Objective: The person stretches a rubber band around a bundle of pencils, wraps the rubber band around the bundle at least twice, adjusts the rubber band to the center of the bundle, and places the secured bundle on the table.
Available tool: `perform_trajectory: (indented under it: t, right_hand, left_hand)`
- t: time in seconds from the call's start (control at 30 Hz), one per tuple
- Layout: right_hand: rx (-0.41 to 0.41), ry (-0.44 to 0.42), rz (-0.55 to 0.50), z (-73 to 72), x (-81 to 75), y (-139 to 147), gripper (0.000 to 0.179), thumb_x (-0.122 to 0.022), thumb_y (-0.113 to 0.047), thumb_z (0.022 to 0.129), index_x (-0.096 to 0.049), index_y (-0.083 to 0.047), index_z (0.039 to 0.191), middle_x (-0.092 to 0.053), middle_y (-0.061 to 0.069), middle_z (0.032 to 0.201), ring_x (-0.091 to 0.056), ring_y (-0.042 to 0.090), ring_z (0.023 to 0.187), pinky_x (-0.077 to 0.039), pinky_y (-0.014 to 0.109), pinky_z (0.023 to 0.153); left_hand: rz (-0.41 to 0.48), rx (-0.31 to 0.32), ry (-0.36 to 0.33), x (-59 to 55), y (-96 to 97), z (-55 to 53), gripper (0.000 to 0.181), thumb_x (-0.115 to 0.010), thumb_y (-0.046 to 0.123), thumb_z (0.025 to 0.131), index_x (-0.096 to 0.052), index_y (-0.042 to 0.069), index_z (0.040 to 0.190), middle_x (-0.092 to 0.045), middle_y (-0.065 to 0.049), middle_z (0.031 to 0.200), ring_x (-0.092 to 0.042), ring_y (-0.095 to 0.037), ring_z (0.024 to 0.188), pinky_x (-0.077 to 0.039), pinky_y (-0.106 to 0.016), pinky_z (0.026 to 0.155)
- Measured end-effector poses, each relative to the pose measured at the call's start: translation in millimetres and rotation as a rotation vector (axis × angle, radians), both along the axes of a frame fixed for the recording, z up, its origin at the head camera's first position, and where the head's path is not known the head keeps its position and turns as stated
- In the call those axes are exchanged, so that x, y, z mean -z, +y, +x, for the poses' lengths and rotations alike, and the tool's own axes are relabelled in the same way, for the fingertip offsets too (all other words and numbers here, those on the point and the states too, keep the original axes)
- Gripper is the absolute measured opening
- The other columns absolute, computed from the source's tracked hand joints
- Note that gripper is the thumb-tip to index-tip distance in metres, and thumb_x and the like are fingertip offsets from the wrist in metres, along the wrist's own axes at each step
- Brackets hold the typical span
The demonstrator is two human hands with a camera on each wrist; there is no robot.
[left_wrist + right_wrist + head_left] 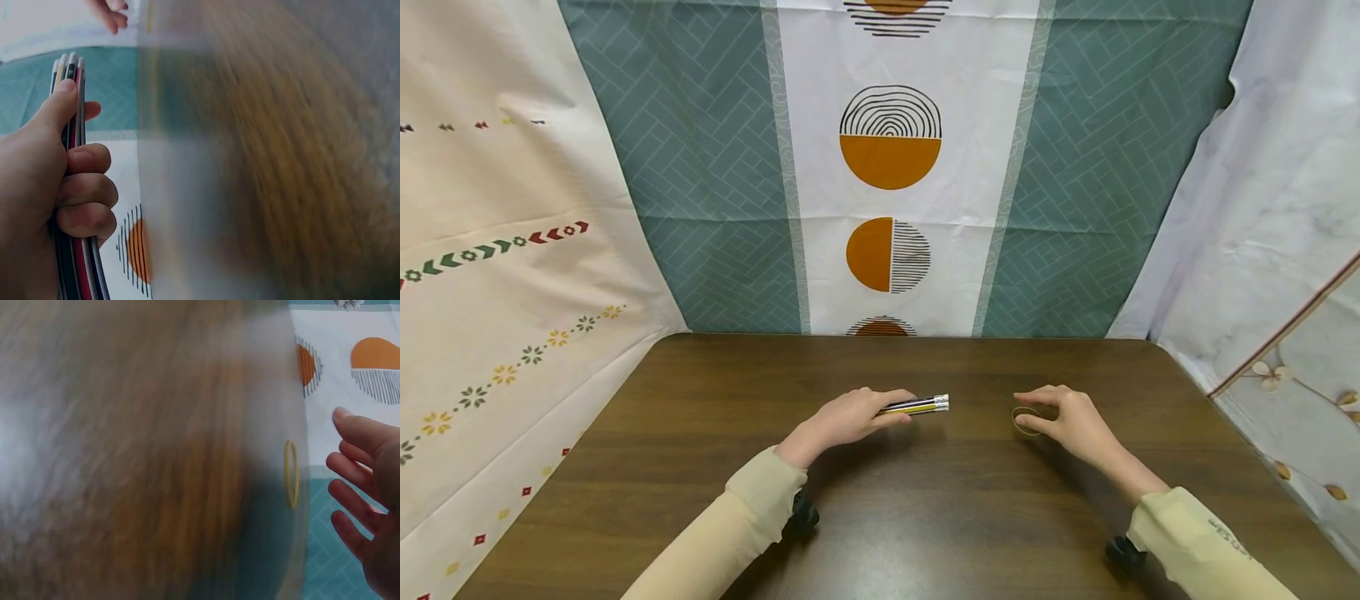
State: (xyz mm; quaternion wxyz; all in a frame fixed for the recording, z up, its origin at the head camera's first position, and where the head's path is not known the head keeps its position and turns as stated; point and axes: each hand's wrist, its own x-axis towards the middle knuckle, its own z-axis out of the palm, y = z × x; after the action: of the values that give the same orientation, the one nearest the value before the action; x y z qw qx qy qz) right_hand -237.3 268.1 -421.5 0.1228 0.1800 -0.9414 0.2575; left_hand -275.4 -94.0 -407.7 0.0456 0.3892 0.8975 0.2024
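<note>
A bundle of several pencils (pixel 931 405) is gripped in my left hand (pixel 850 418), held just above the table left of centre. Their white-tipped ends point right. In the left wrist view, dark, red and yellowish pencils (pixel 79 122) run through the curled fingers, with the thumb pressed along them. My right hand (pixel 1078 425) hovers over the table at the right, its thumb and fingers parted and loosely bent. By its thumb tip lies a thin yellow rubber band (pixel 1013 422). The right wrist view shows the rubber band (pixel 287 475) on the table, apart from the fingers.
The brown wooden table (pixel 925 517) has a shiny surface. Behind it hangs a green and white patterned cloth (pixel 722 167), with a cream cloth (pixel 490 333) on the left and a marbled one (pixel 1292 250) on the right. Black devices (pixel 803 513) sit under both wrists.
</note>
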Motion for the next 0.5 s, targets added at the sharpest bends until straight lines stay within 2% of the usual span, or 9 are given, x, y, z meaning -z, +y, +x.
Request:
perform_trajectory:
  t: [0.2,0.33,0.5]
  right_hand:
    - [-0.003,-0.023,0.111,2.3,2.7,6,0.033,-0.082,-0.026,0.08,-0.077,-0.014,0.111,-0.075,0.002,0.107,-0.063,0.028,0.104,-0.051,0.049,0.089]
    - [-0.005,-0.025,0.167,2.4,3.7,9,0.031,-0.084,-0.027,0.077,-0.078,-0.016,0.106,-0.076,0.001,0.104,-0.063,0.025,0.099,-0.051,0.045,0.084]
    - [-0.027,-0.017,0.191,-0.3,3.3,11,0.021,-0.084,-0.022,0.076,-0.08,-0.018,0.096,-0.075,-0.004,0.096,-0.064,0.023,0.093,-0.052,0.041,0.08]
  left_hand:
    - [-0.025,0.023,0.013,2.4,0.6,-10.6,0.033,-0.054,0.041,0.101,-0.057,0.03,0.132,-0.066,0.007,0.087,-0.045,-0.004,0.062,-0.039,-0.023,0.062]
    - [-0.04,0.019,0.02,1.8,1.6,-16.1,0.034,-0.054,0.042,0.101,-0.056,0.03,0.133,-0.068,0.004,0.088,-0.044,-0.004,0.061,-0.039,-0.024,0.062]
    - [-0.052,0.01,0.043,0.6,2.5,-20.8,0.035,-0.053,0.044,0.101,-0.056,0.031,0.133,-0.068,0.006,0.086,-0.046,-0.006,0.061,-0.042,-0.025,0.064]
